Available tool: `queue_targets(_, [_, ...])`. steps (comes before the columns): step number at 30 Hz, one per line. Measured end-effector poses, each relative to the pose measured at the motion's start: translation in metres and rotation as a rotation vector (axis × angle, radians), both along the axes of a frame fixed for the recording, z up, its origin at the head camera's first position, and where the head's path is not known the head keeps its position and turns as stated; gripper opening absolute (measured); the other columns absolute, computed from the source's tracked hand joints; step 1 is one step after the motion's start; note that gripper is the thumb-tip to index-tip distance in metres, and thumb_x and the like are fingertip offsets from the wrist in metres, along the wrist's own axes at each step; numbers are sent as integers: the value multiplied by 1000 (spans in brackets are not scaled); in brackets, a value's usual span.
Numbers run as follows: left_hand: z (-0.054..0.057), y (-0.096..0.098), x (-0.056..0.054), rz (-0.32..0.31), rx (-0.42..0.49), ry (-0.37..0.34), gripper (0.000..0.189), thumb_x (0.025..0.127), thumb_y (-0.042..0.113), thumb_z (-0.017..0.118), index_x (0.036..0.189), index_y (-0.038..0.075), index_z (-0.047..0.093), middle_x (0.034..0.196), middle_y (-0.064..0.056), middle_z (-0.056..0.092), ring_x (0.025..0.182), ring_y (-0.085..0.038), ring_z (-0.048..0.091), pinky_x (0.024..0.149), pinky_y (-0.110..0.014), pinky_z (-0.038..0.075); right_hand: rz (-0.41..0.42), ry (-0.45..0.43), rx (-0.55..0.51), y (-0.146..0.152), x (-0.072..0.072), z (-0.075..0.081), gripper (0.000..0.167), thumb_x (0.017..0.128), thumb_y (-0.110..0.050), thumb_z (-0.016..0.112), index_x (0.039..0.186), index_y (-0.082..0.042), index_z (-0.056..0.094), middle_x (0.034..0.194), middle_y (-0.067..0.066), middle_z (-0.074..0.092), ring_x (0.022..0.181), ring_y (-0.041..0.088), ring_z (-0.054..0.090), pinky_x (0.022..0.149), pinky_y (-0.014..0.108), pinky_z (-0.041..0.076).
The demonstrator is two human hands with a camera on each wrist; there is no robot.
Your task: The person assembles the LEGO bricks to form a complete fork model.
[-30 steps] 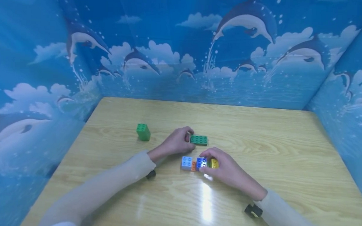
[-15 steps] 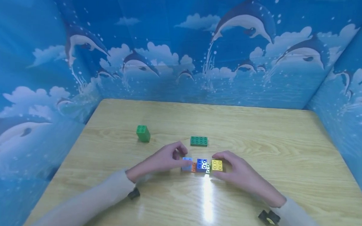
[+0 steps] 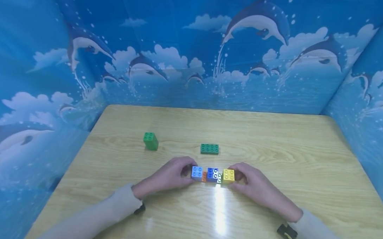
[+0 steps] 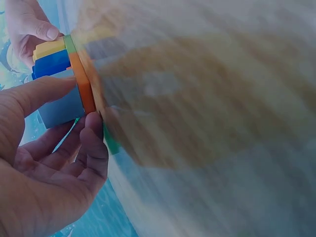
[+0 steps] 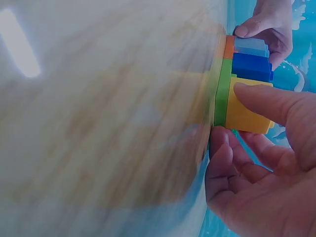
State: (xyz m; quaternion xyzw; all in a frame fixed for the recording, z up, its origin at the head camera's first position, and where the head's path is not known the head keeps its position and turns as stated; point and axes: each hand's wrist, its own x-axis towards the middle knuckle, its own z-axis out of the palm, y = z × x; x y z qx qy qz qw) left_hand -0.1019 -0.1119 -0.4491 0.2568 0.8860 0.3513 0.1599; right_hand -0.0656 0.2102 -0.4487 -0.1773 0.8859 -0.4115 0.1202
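The left hand (image 3: 173, 173) pinches the light blue block (image 3: 197, 172) between thumb and fingers; the right hand (image 3: 255, 183) likewise grips the yellow block (image 3: 228, 175) at the row's other end; a dark blue block (image 3: 212, 174) stands between, apart from both; beneath, an orange brick (image 3: 204, 177) bears the light blue block, a light green brick (image 3: 219, 179) the yellow one; the row sits on the wooden table (image 3: 288, 144); beyond it lies a dark green brick (image 3: 209, 149); a tall green block (image 3: 151, 142) stands farther left; a dolphin-printed backdrop (image 3: 181, 34) rises behind.
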Motion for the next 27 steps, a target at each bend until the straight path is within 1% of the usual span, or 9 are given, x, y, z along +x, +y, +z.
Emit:
queue_targets(3, [0, 0, 1, 4, 12, 12, 38, 87, 14, 93, 121, 14, 75, 105, 9, 71, 88, -9, 63, 77, -29, 57, 5, 2, 17, 1, -1, 1, 48, 91, -16, 89, 134, -7, 71, 100, -8, 70, 89, 12, 64, 76, 30, 58])
queue_targets(7, [0, 0, 2, 2, 32, 11, 37, 88, 13, 92, 121, 12, 75, 104, 8, 72, 85, -10, 64, 74, -29, 56, 12, -4, 31, 2, -4, 2, 46, 91, -15, 89, 133, -9, 72, 90, -10, 68, 80, 12, 64, 70, 30, 57])
queue_targets(9, [0, 0, 2, 1, 39, 12, 37, 88, 13, 92, 121, 13, 76, 104, 9, 72, 85, -10, 64, 73, -28, 57, 13, -8, 28, 2, -5, 3, 46, 91, -15, 89, 133, -8, 73, 89, -10, 68, 78, 12, 64, 68, 29, 57])
queue_targets(13, [1, -1, 0, 19, 62, 14, 36, 90, 13, 91, 122, 14, 76, 105, 10, 71, 86, -10, 65, 73, -29, 58, -2, 12, 23, 2, -8, 4, 47, 91, -12, 88, 135, -7, 72, 90, -9, 69, 80, 11, 65, 68, 29, 59])
queue_targets(18, [4, -1, -4, 77, 130, 17, 39, 91, 12, 90, 126, 16, 75, 107, 11, 71, 85, -11, 65, 73, -31, 59, -39, 52, -2, 3, -13, 5, 48, 92, -10, 87, 138, -6, 70, 97, -5, 71, 83, 13, 66, 71, 30, 60])
queue_targets(21, [4, 0, -8, 106, 168, 45, 43, 90, 9, 90, 130, 14, 73, 113, 7, 73, 85, -11, 65, 72, -31, 59, -57, 61, -5, 3, -18, 5, 49, 93, -11, 86, 140, -8, 70, 102, -5, 73, 86, 13, 67, 74, 30, 61])
queue_targets(24, [3, 0, -12, 131, 188, 85, 47, 90, 7, 90, 134, 12, 72, 119, 2, 74, 85, -10, 65, 72, -30, 59, -67, 72, -8, 2, -24, 6, 50, 95, -13, 86, 141, -9, 69, 104, -4, 75, 88, 13, 68, 75, 31, 61])
queue_targets(27, [3, 1, -17, 149, 206, 116, 48, 91, 4, 89, 136, 9, 71, 121, -2, 74, 83, -10, 65, 71, -30, 59, -72, 85, -19, 0, -31, 7, 50, 96, -14, 85, 143, -9, 68, 106, -2, 75, 89, 13, 69, 77, 32, 61])
